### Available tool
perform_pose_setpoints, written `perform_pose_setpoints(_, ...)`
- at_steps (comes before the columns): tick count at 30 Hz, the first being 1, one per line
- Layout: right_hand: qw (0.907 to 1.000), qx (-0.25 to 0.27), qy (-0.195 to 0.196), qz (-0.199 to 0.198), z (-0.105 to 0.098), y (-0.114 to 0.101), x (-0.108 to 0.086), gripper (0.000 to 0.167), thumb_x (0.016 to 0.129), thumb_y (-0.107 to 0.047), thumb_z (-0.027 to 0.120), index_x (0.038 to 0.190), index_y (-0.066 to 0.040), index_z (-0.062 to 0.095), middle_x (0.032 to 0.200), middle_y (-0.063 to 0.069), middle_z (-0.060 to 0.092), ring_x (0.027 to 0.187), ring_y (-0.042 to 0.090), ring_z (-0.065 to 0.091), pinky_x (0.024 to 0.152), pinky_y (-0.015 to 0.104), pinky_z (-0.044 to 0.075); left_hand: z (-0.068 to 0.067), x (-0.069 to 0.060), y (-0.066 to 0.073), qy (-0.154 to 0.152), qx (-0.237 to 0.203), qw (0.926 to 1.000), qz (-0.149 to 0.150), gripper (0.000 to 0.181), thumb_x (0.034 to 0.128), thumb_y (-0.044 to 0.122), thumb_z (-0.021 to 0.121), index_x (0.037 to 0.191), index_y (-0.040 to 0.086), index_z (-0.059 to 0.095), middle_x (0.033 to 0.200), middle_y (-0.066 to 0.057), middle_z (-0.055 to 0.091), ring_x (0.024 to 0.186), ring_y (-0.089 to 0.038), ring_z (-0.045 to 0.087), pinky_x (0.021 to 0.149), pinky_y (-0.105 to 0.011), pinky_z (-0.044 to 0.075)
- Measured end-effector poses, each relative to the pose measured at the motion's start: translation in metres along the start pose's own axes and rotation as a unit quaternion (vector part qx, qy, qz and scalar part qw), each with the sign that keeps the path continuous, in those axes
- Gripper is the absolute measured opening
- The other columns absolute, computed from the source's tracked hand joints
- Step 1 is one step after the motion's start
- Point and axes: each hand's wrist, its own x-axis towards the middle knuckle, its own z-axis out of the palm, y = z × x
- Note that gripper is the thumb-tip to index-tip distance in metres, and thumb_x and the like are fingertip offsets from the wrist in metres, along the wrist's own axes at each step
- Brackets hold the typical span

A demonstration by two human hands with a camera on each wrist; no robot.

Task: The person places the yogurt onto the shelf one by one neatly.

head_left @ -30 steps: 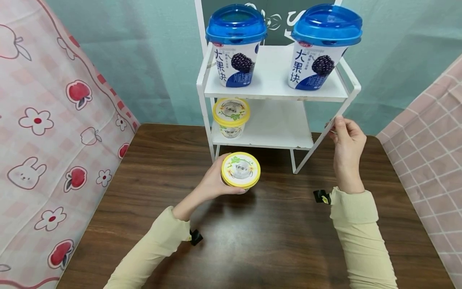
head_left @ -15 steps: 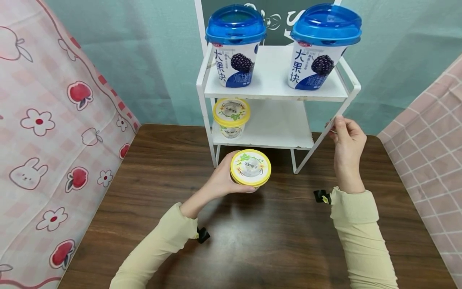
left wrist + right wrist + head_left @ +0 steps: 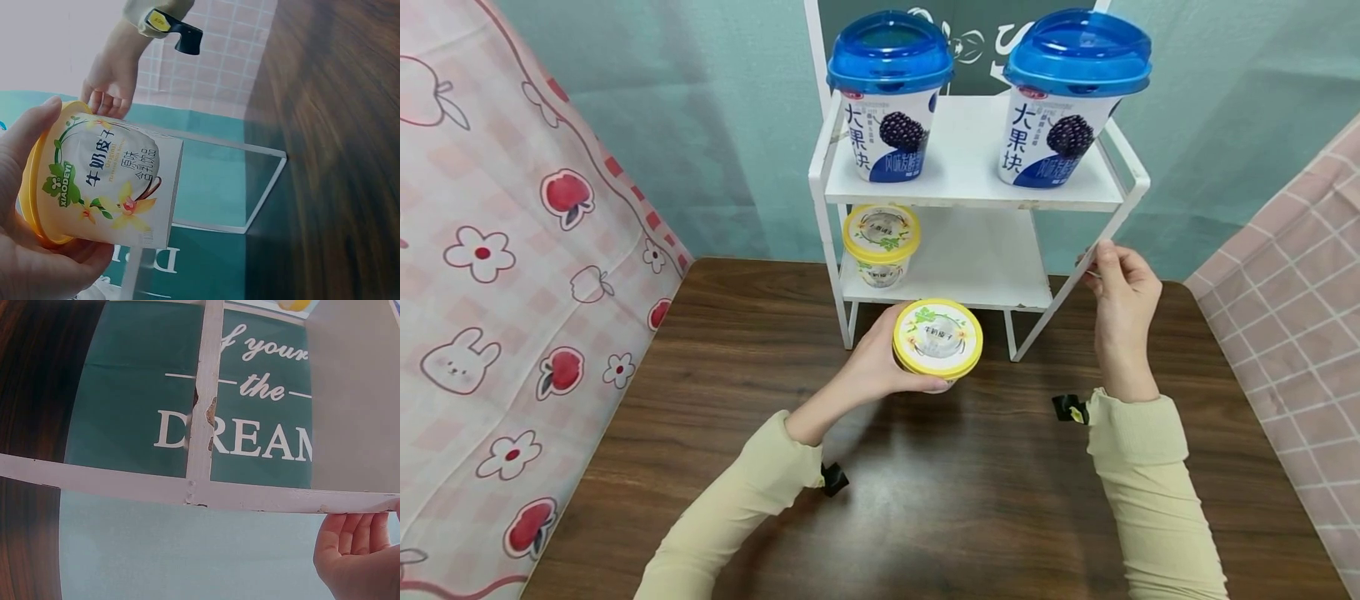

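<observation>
In the head view my left hand (image 3: pixel 876 358) grips a yellow-lidded dairy cup (image 3: pixel 938 340), held above the table just in front of the lower shelf. Its printed side (image 3: pixel 119 181) faces the left wrist camera, with my thumb and fingers curled round the lid end. My right hand (image 3: pixel 1123 300) pinches the right front leg of a white two-tier rack (image 3: pixel 970 198); up close, curled fingers (image 3: pixel 350 534) lie against the white frame bar (image 3: pixel 262 500). A second yellow-lidded cup (image 3: pixel 882 237) stands upright at the left of the lower shelf.
On the upper shelf stand a left blue-lidded yogurt cup (image 3: pixel 891 100) and a right one (image 3: pixel 1067 108). A dark wood table (image 3: pixel 970 500) carries the rack. Curtains hang around: patterned at left (image 3: pixel 512 333), blue-green behind (image 3: pixel 700 150), pink-checked at right (image 3: pixel 1300 333).
My left hand has carried the yellow-lidded cup to the right and slightly upward toward the lower shelf. My right hand stays on the rack's leg.
</observation>
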Motion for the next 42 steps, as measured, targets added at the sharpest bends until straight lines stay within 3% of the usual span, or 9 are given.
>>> perform_pose_setpoints(6, 1.0, 0.006, -0.001, -0.001, 0.0, 0.001, 0.0, 0.019, 0.085, -0.009, 0.063, 0.078, 0.009, 0.061, 0.073, 0.01, 0.06, 0.07, 0.018, 0.056, 0.063, 0.025, 0.045, -0.001, 0.005, 0.01, -0.003, 0.001, 0.9999, 0.015, 0.098, 0.0538, 0.033, 0.087, 0.134, 0.019, 0.034, 0.123, 0.006, 0.044, 0.11, -0.005, 0.042, 0.095, -0.034, 0.038)
perform_pose_setpoints(12, 0.9999, 0.015, -0.006, -0.001, 0.0, 0.002, 0.001, 0.019, 0.085, -0.008, 0.062, 0.078, 0.01, 0.06, 0.073, 0.01, 0.06, 0.071, 0.018, 0.055, 0.064, 0.025, 0.046, 0.0, 0.013, 0.023, -0.003, 0.009, 0.9999, 0.011, 0.098, 0.0547, 0.035, 0.087, 0.135, 0.018, 0.033, 0.124, 0.005, 0.044, 0.11, -0.006, 0.042, 0.094, -0.033, 0.038)
perform_pose_setpoints(27, 1.0, 0.005, -0.004, 0.0, 0.0, 0.001, 0.0, 0.019, 0.086, -0.009, 0.062, 0.079, 0.009, 0.061, 0.074, 0.01, 0.061, 0.072, 0.018, 0.056, 0.063, 0.026, 0.045, 0.003, 0.04, 0.044, 0.02, 0.011, 0.9987, 0.045, 0.093, 0.0567, 0.034, 0.086, 0.132, 0.012, 0.036, 0.12, 0.002, 0.047, 0.108, -0.008, 0.044, 0.095, -0.026, 0.036)
perform_pose_setpoints(42, 1.0, -0.004, 0.004, 0.007, 0.0, 0.001, 0.0, 0.02, 0.085, -0.011, 0.063, 0.079, 0.008, 0.061, 0.074, 0.009, 0.06, 0.071, 0.017, 0.057, 0.064, 0.025, 0.045, 0.005, 0.065, 0.055, 0.047, 0.009, 0.9983, 0.033, 0.087, 0.0594, 0.035, 0.085, 0.128, 0.012, 0.037, 0.114, 0.002, 0.048, 0.103, -0.007, 0.044, 0.089, -0.021, 0.037)
